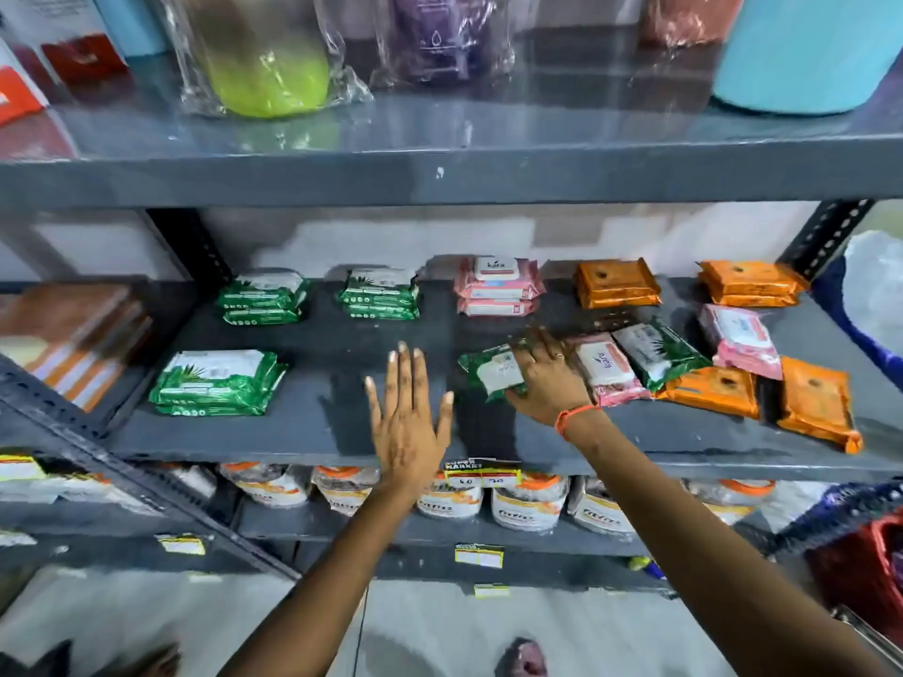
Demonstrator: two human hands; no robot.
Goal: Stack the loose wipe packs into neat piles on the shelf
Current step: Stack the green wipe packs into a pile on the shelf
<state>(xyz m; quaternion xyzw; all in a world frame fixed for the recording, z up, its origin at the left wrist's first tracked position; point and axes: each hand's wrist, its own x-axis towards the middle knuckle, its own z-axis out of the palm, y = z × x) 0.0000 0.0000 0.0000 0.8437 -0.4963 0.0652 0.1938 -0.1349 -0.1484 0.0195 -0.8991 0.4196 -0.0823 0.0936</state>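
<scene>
While five neat piles already stand on the grey shelf (312,432), the right hand (547,378) closes on a loose green pack (491,373) near the shelf's middle, fingers clamped over its right end. The left hand (408,422) hovers flat and spread above the bare front edge, holding nothing and well apart from the other hand. At the back edge sit two green piles (264,295) (380,293), a pink pile (497,288) and two orange piles (616,283) (750,283), each apparently two packs high; a third green pile (217,383) lies toward the front left. The unsorted heap fills the front right corner: beside the held pack lie a pink pack (608,376) touching a second loose green pack (657,354), another pink pack (740,342) behind them, and two orange packs (713,390) (816,403), one hanging close to the front edge. That makes six loose packs, two of each colour. The packs look light, soft and squashy, their glossy film probably slippery, so a grip across the short width, thumb under and fingers over, should serve better than pinching a crimped end. The rigid flip lid seen on the pink packs should face up so piles sit level. The held pack likely belongs with a green pile to the left.
</scene>
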